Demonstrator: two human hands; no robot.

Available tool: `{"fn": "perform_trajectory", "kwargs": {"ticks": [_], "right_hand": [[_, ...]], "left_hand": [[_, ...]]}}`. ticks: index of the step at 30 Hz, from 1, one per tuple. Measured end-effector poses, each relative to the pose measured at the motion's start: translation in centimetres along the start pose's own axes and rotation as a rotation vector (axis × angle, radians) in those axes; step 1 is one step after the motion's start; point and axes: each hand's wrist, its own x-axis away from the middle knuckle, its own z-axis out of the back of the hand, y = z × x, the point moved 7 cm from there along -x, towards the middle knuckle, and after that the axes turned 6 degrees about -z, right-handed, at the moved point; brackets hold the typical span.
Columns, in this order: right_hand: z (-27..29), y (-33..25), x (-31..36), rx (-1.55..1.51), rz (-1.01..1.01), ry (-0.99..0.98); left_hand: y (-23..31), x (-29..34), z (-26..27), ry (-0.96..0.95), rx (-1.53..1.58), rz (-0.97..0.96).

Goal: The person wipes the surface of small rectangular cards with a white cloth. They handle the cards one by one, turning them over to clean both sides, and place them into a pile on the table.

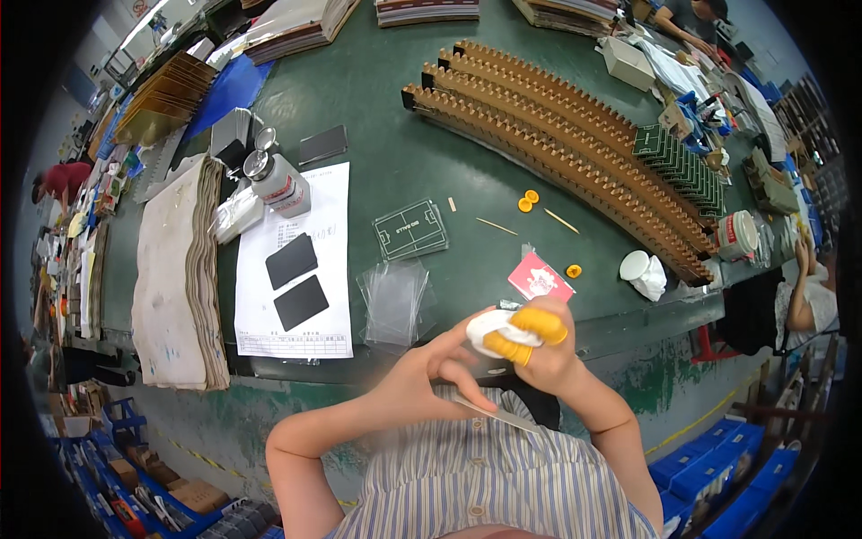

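My left hand (pixel 429 370) grips a thin flat card (pixel 503 414) by its edge, close to my striped shirt. The card is seen almost edge-on, so its face is hidden. Yellow finger cots cover fingertips of my right hand (pixel 549 357), which is closed on a bunched white cloth (pixel 488 331) just above the left fingers. Beyond the hands, a pink card with a white figure (pixel 540 277) lies on the green table (pixel 359 117). Clear plastic sleeves (pixel 393 301) and a stack of green printed cards (pixel 410 229) lie to its left.
Long slotted wooden racks (pixel 557 135) cross the right side, with green cards (pixel 680 171) at one end. Black cards (pixel 301 304) rest on a printed sheet (pixel 339 234) beside a metal bottle (pixel 280 187). Loose yellow finger cots (pixel 527 201), small sticks and a white tub (pixel 736 235) are nearby.
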Motion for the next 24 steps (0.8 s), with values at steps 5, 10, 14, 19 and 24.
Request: {"fn": "perform_trajectory", "kwargs": {"ticks": [5, 10, 14, 19, 24], "right_hand": [[0.3, 0.3, -0.5, -0.012, -0.053, -0.006], [-0.2, 0.5, -1.3, 0.03, -0.05, 0.0], [-1.2, -0.1, -0.3, -0.115, -0.081, -0.035], [-1.5, -1.3, -0.8, -0.106, -0.038, 0.016], [-1.5, -1.1, -2.2, -0.013, -0.065, 0.021]], "left_hand": [[-0.4, 0.5, -0.1, 0.031, 0.034, -0.029], [-0.8, 0.9, 0.0, 0.05, 0.099, -0.077], [-0.4, 1.0, -0.1, 0.031, 0.126, -0.045], [-0.2, 1.3, 0.1, 0.077, 0.207, -0.035], [-0.9, 1.9, 0.8, 0.074, 0.19, -0.128]]}}
